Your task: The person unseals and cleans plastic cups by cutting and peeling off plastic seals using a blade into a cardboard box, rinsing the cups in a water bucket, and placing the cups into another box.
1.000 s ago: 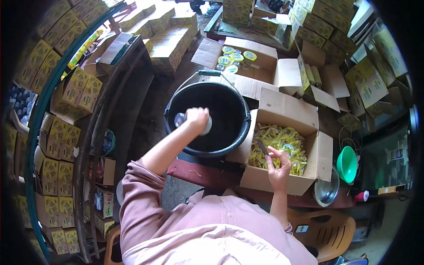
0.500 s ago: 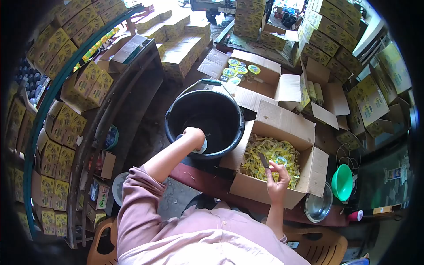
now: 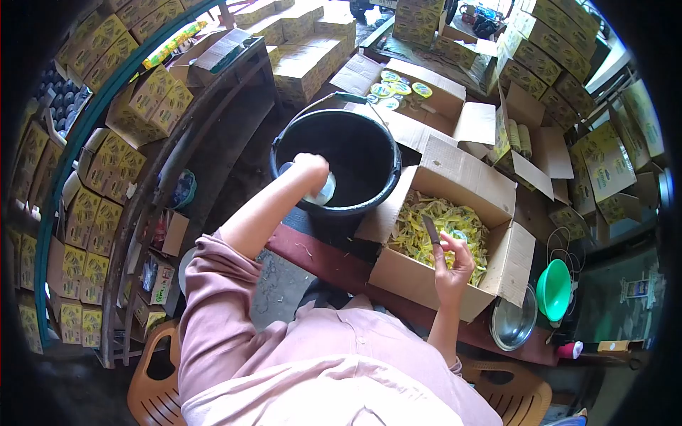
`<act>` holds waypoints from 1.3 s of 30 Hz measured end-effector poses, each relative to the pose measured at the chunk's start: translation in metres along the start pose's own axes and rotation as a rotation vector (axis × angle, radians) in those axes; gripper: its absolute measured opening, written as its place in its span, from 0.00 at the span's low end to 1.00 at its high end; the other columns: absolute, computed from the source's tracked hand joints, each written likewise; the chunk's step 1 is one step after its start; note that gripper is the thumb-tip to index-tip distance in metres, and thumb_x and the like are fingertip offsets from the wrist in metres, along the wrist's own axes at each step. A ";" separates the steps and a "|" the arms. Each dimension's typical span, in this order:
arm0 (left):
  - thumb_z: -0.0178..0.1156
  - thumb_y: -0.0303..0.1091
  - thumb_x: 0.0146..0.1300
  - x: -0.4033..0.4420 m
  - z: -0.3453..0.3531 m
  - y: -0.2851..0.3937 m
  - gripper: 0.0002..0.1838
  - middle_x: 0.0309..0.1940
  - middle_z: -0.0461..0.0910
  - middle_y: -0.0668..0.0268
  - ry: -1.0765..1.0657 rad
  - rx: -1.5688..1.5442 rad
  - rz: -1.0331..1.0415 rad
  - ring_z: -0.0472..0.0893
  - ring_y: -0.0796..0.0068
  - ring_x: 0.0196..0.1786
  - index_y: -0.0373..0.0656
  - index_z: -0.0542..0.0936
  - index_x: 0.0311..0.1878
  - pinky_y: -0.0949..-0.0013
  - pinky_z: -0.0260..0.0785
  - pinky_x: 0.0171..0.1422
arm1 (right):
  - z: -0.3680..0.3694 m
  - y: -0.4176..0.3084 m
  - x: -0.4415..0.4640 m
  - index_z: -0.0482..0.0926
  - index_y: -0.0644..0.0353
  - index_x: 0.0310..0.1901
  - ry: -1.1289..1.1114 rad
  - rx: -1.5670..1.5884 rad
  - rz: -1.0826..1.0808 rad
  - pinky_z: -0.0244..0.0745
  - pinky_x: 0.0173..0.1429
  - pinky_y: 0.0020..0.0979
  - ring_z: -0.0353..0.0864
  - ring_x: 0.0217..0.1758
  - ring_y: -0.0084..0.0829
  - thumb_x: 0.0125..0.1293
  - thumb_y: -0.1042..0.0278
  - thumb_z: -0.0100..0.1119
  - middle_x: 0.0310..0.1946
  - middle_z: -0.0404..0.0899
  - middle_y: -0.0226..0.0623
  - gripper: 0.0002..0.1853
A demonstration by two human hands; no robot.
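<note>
My left hand [image 3: 311, 172] is at the near-left rim of a black bucket [image 3: 390, 186], over its inside. Its fingers are closed round a pale, see-through plastic cup [image 3: 327, 192], partly hidden by the hand. My right hand [image 3: 453, 268] grips a knife [image 3: 431, 231] with a dark blade pointing up and away from me. That hand is above an open cardboard box [image 3: 465, 184] filled with yellow and clear plastic scraps [image 3: 419, 227]. A shiny clear or pale blue bit shows among the scraps by the fingers.
Behind the bucket, an open carton [image 3: 437, 92] holds several yellow-lidded cups [image 3: 401, 88]. A green bowl [image 3: 553, 290] and a glass bowl [image 3: 514, 319] stand at the right. Stacked printed cartons [image 3: 305, 60] fill the back, and loaded shelves [image 3: 106, 234] line the left.
The view has shifted, so the bucket and boxes appear slightly higher and to the right. My left hand still holds the cup at the bucket, and my right hand keeps the knife.
</note>
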State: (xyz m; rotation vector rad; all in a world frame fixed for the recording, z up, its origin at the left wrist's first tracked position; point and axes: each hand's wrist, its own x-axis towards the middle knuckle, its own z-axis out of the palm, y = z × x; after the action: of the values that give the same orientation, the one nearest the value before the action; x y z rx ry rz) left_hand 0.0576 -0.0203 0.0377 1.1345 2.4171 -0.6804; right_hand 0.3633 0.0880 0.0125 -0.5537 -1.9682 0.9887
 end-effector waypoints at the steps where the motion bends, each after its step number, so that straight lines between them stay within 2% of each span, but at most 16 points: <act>1: 0.73 0.45 0.39 0.005 -0.004 0.002 0.26 0.41 0.81 0.64 -0.146 0.056 0.007 0.81 0.68 0.45 0.46 0.81 0.44 0.65 0.73 0.48 | 0.000 0.001 0.001 0.80 0.57 0.41 0.013 0.015 0.006 0.65 0.39 0.25 0.72 0.29 0.23 0.51 0.82 0.61 0.23 0.74 0.31 0.15; 3: 0.72 0.45 0.40 -0.003 -0.020 0.003 0.26 0.44 0.81 0.64 -0.271 0.077 0.026 0.80 0.68 0.47 0.47 0.81 0.45 0.65 0.73 0.49 | -0.003 0.002 0.002 0.80 0.58 0.42 0.018 0.025 0.006 0.65 0.40 0.24 0.72 0.30 0.21 0.51 0.82 0.61 0.24 0.74 0.30 0.15; 6: 0.68 0.37 0.44 0.004 -0.002 -0.002 0.22 0.40 0.80 0.61 0.433 -0.225 0.006 0.81 0.64 0.44 0.42 0.77 0.44 0.60 0.72 0.47 | -0.004 0.004 0.005 0.79 0.61 0.42 0.003 0.026 0.009 0.64 0.42 0.23 0.71 0.32 0.20 0.53 0.83 0.60 0.25 0.74 0.29 0.14; 7: 0.72 0.38 0.36 0.017 0.006 -0.006 0.31 0.36 0.78 0.57 0.515 -0.184 0.022 0.80 0.57 0.41 0.40 0.70 0.45 0.61 0.74 0.43 | -0.003 0.005 0.005 0.79 0.61 0.43 -0.002 0.027 0.022 0.64 0.42 0.23 0.71 0.32 0.20 0.53 0.83 0.60 0.26 0.74 0.29 0.14; 10: 0.72 0.39 0.36 0.010 0.007 0.000 0.27 0.37 0.80 0.58 0.488 -0.129 0.026 0.80 0.60 0.43 0.39 0.75 0.42 0.63 0.73 0.45 | -0.004 0.009 0.005 0.79 0.60 0.43 -0.039 -0.006 0.013 0.64 0.41 0.23 0.71 0.32 0.20 0.53 0.83 0.61 0.26 0.74 0.29 0.14; 12: 0.70 0.42 0.37 0.016 0.003 0.003 0.18 0.38 0.82 0.58 -0.303 0.055 0.057 0.80 0.69 0.46 0.41 0.83 0.30 0.68 0.73 0.47 | -0.004 0.012 0.006 0.79 0.60 0.43 -0.055 -0.015 -0.010 0.64 0.41 0.22 0.71 0.32 0.20 0.53 0.83 0.61 0.25 0.74 0.29 0.14; 14: 0.71 0.43 0.37 0.014 -0.005 0.000 0.22 0.39 0.81 0.57 -0.300 0.041 0.049 0.80 0.67 0.46 0.41 0.81 0.37 0.65 0.73 0.47 | -0.004 0.013 0.007 0.79 0.60 0.43 -0.060 -0.004 -0.032 0.63 0.40 0.22 0.71 0.32 0.20 0.53 0.82 0.61 0.25 0.74 0.29 0.14; 18: 0.68 0.38 0.42 0.018 0.016 0.003 0.31 0.43 0.77 0.58 0.511 -0.187 0.012 0.79 0.57 0.45 0.42 0.68 0.51 0.57 0.72 0.46 | -0.009 0.012 0.002 0.80 0.59 0.42 -0.021 -0.011 -0.002 0.63 0.39 0.23 0.71 0.30 0.20 0.52 0.82 0.61 0.24 0.73 0.29 0.14; 20: 0.68 0.41 0.42 0.024 0.025 0.002 0.28 0.41 0.79 0.59 0.504 -0.126 -0.019 0.79 0.61 0.45 0.42 0.74 0.48 0.61 0.71 0.48 | -0.013 0.013 -0.001 0.81 0.57 0.41 0.010 -0.032 0.032 0.65 0.39 0.25 0.73 0.28 0.23 0.50 0.80 0.62 0.22 0.74 0.30 0.14; 22: 0.69 0.43 0.40 0.004 -0.010 0.002 0.24 0.39 0.81 0.62 -0.392 0.101 0.176 0.81 0.65 0.42 0.44 0.80 0.42 0.65 0.72 0.47 | -0.017 0.012 -0.004 0.81 0.56 0.41 0.023 -0.048 0.044 0.65 0.39 0.25 0.73 0.28 0.23 0.50 0.80 0.62 0.22 0.74 0.30 0.14; 24: 0.70 0.44 0.37 0.014 -0.010 -0.008 0.22 0.37 0.82 0.62 -0.351 0.014 0.135 0.82 0.65 0.38 0.44 0.83 0.37 0.66 0.74 0.41 | -0.021 0.012 -0.004 0.81 0.56 0.41 0.026 -0.069 0.047 0.65 0.40 0.25 0.73 0.28 0.23 0.50 0.80 0.62 0.22 0.74 0.30 0.14; 27: 0.68 0.39 0.37 0.012 0.003 -0.005 0.16 0.34 0.82 0.61 0.309 -0.144 0.028 0.82 0.66 0.36 0.42 0.84 0.32 0.66 0.75 0.42 | -0.022 0.015 -0.003 0.81 0.56 0.41 0.023 -0.076 0.047 0.66 0.40 0.26 0.73 0.28 0.23 0.50 0.80 0.62 0.22 0.75 0.30 0.14; 28: 0.67 0.38 0.37 0.020 -0.007 -0.005 0.15 0.33 0.82 0.60 -0.366 -0.011 0.054 0.82 0.65 0.35 0.43 0.84 0.32 0.66 0.75 0.42 | -0.020 0.017 -0.001 0.81 0.56 0.41 0.021 -0.065 0.049 0.66 0.41 0.26 0.74 0.28 0.24 0.50 0.80 0.62 0.23 0.75 0.30 0.14; 31: 0.68 0.41 0.36 0.016 -0.009 -0.003 0.19 0.34 0.82 0.58 -0.407 -0.015 0.072 0.82 0.62 0.37 0.44 0.83 0.35 0.64 0.74 0.42 | -0.016 0.017 0.006 0.80 0.56 0.41 -0.004 -0.069 0.048 0.67 0.42 0.27 0.74 0.28 0.24 0.50 0.81 0.62 0.23 0.75 0.31 0.15; 35: 0.66 0.45 0.41 0.010 0.001 -0.017 0.34 0.42 0.78 0.51 0.169 -0.442 0.133 0.79 0.56 0.45 0.37 0.71 0.52 0.61 0.71 0.48 | -0.008 0.023 0.005 0.78 0.59 0.45 -0.014 0.137 0.189 0.67 0.40 0.21 0.73 0.29 0.19 0.53 0.81 0.60 0.25 0.75 0.28 0.16; 39: 0.64 0.41 0.48 0.001 0.013 -0.015 0.29 0.40 0.78 0.52 0.426 -0.970 0.293 0.79 0.61 0.44 0.34 0.68 0.50 0.66 0.70 0.50 | 0.009 0.038 -0.005 0.76 0.61 0.48 0.043 0.615 0.586 0.68 0.37 0.15 0.73 0.31 0.14 0.54 0.81 0.62 0.27 0.75 0.25 0.18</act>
State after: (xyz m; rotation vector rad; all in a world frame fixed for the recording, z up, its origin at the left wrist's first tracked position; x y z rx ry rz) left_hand 0.0468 -0.0350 0.0306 1.1816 2.3039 0.8310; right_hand 0.3593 0.1033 -0.0234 -0.7940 -1.3612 1.8333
